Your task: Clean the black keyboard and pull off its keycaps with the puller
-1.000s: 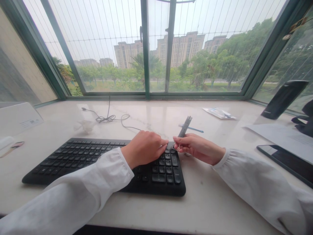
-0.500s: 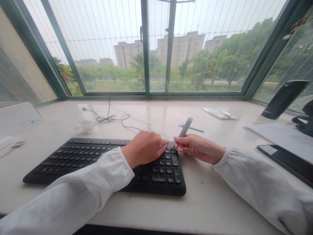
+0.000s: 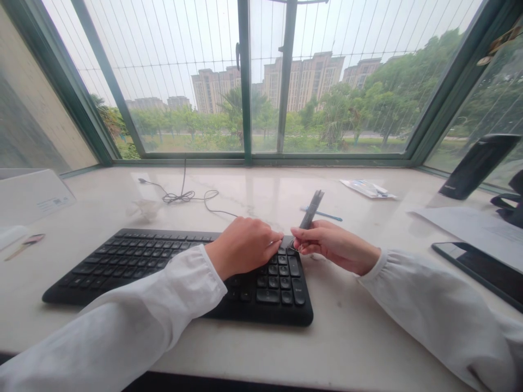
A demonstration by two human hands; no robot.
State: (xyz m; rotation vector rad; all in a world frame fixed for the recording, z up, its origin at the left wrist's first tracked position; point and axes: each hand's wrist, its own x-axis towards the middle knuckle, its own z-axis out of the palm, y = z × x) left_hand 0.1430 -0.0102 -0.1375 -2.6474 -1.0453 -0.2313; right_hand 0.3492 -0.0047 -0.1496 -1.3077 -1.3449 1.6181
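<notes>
A black keyboard [image 3: 143,261] lies flat on the pale counter. My left hand [image 3: 247,246] rests over its right part, fingers curled, with index finger and thumb pressed on the top edge near the number pad. Just to the right, my right hand [image 3: 327,245] is closed around a dark grey keycap puller [image 3: 312,209]. The puller leans upward, and its thin wire end meets the top right keys of the number pad. Whether the wires grip a key is too small to tell.
Behind the keyboard lie a coiled cable [image 3: 180,196], a crumpled clear wrapper [image 3: 143,209] and a blue stick [image 3: 327,214]. A small packet [image 3: 368,189], a phone [image 3: 482,272], papers [image 3: 469,231] and a black cylinder [image 3: 476,166] are on the right. A white box [image 3: 36,190] stands left.
The puller's wire end has gone slightly lower against the top right keys, and its handle stands a little more upright. My left hand stays at the same spot on the keyboard.
</notes>
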